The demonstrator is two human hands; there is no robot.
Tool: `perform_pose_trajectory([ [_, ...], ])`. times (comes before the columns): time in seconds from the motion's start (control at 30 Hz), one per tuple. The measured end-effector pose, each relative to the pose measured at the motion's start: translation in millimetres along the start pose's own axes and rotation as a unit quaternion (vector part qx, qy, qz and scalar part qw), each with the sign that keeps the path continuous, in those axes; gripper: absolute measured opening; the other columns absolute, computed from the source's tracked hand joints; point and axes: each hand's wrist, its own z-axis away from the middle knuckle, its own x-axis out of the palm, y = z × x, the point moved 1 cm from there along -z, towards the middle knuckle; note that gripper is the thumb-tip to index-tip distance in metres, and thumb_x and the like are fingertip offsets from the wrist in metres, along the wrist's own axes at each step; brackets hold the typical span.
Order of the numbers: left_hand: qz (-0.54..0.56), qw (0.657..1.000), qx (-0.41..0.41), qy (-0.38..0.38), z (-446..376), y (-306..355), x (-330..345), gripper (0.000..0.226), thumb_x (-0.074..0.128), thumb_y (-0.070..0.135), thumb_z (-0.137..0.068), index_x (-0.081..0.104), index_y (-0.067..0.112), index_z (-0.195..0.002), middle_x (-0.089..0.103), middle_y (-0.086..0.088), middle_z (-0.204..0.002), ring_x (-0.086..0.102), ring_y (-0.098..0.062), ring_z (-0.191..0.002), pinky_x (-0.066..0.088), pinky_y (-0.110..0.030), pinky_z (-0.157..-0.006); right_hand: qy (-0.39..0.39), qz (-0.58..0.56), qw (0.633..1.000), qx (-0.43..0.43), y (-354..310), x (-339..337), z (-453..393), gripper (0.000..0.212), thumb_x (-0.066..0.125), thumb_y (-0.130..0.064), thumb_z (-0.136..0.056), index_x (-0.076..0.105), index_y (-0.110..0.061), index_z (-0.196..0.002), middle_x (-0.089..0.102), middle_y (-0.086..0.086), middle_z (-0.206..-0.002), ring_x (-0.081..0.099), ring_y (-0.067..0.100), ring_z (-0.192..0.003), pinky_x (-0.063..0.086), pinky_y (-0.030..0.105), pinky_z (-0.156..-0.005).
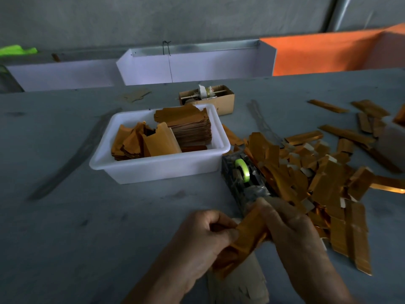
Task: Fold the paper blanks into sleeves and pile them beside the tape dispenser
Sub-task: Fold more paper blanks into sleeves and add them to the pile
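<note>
Both my hands pinch one paper blank [243, 235], left hand [203, 235] low, right hand [291, 224] at its upper end. Its length points toward the tape dispenser [243, 174]; the sleeve pile [317, 176] lies nearer my right.

Dim, bluish light; wide-angle bending at the edges, soft blur toward the corners.

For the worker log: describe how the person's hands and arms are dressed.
Both the left hand and the right hand are bare: no gloves, rings or wristbands show. The forearms are bare too, with no sleeve visible down to the frame's bottom edge. The dim light hides finer marks.
</note>
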Motion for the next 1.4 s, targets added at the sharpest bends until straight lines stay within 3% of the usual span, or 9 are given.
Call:
perform_pose_trajectory([
  [0.07,-0.146,0.985,0.077,0.047,-3,0,-3,0.012,0.069,0.017,-0.085,0.068,0.022,-0.074,0.07,0.002,-0.073,0.066,-0.009,-0.066,0.056,-0.023,-0.066,0.044,0.104,0.991,-0.07,-4,-9,-6,0.025,0.047,-0.048,-0.081,0.063,-0.029,-0.083,0.058,0.005,-0.066,0.051,0.007,-0.049,0.04,0.017,-0.044],
  [0.13,-0.291,0.937,0.166,0.098,-4,2,-3,0.009,0.066,0.026,-0.085,0.063,0.028,-0.077,0.063,0.01,-0.082,0.058,-0.001,-0.075,0.042,-0.01,-0.063,0.079,0.179,0.975,-0.107,-7,-21,-19,0.011,0.052,-0.038,-0.086,0.059,-0.031,-0.083,0.058,-0.002,-0.075,0.052,0.005,-0.055,0.037,0.015,-0.045],
  [0.3,-0.414,0.869,0.255,0.088,-7,7,16,0.005,0.055,0.028,-0.092,0.057,0.024,-0.09,0.042,0.014,-0.104,0.055,-0.009,-0.089,0.047,-0.029,-0.077,0.007,0.293,0.953,-0.076,-9,-26,-49,0.013,0.057,-0.023,-0.09,0.06,-0.028,-0.079,0.062,-0.007,-0.074,0.06,0.006,-0.06,0.041,0.01,-0.047],
  [0.4,-0.442,0.846,0.294,0.056,-10,11,25,0.005,0.051,0.017,-0.091,0.055,0.02,-0.092,0.042,0.018,-0.133,0.062,-0.018,-0.092,0.05,-0.036,-0.076,-0.035,0.272,0.961,-0.018,-5,-21,-54,0.014,0.06,-0.026,-0.089,0.06,-0.03,-0.076,0.063,-0.004,-0.073,0.063,0.011,-0.064,0.049,0.021,-0.054],
  [0.53,-0.489,0.823,0.287,0.02,-16,12,31,0.015,0.051,0.014,-0.093,0.061,0.021,-0.103,0.044,0.018,-0.14,0.064,-0.018,-0.092,0.054,-0.035,-0.077,-0.017,0.284,0.958,-0.016,-3,-21,-57,0.016,0.062,-0.029,-0.087,0.057,-0.031,-0.072,0.06,-0.01,-0.074,0.058,0.004,-0.065,0.038,0.014,-0.052],
  [0.83,-0.515,0.81,0.282,0.012,-15,11,35,0.018,0.05,0.015,-0.094,0.063,0.02,-0.106,0.051,0.01,-0.133,0.063,-0.02,-0.09,0.043,-0.027,-0.07,-0.052,0.282,0.958,0.018,-2,-20,-61,0.011,0.06,-0.027,-0.088,0.064,-0.023,-0.079,0.062,-0.005,-0.077,0.059,0.007,-0.07,0.038,0.014,-0.054],
  [0.93,-0.518,0.81,0.275,0.01,-16,8,37,0.02,0.048,0.014,-0.095,0.061,0.019,-0.108,0.037,0.017,-0.147,0.063,-0.018,-0.095,0.044,-0.025,-0.075,-0.05,0.259,0.965,0.012,-2,-19,-60,0.011,0.06,-0.024,-0.089,0.064,-0.025,-0.079,0.061,-0.008,-0.079,0.058,0.004,-0.072,0.036,0.013,-0.055],
  [1.13,-0.526,0.803,0.28,-0.002,-15,4,37,0.026,0.044,0.01,-0.094,0.058,0.017,-0.116,0.016,0.022,-0.157,0.061,-0.018,-0.104,0.047,-0.028,-0.085,-0.021,0.049,0.997,0.054,-3,-22,-48,0.01,0.058,-0.024,-0.089,0.066,-0.022,-0.085,0.061,-0.009,-0.083,0.063,0.007,-0.067,0.044,0.014,-0.049],
  [1.4,-0.514,0.813,0.273,-0.012,-14,4,37,0.028,0.047,0.008,-0.094,0.057,0.017,-0.119,0.012,0.024,-0.157,0.059,-0.015,-0.11,0.047,-0.027,-0.088,0.017,0.264,0.963,-0.042,-2,-28,-35,0.017,0.062,-0.017,-0.086,0.065,-0.016,-0.069,0.056,-0.01,-0.075,0.057,0.012,-0.067,0.047,0.024,-0.06],
])
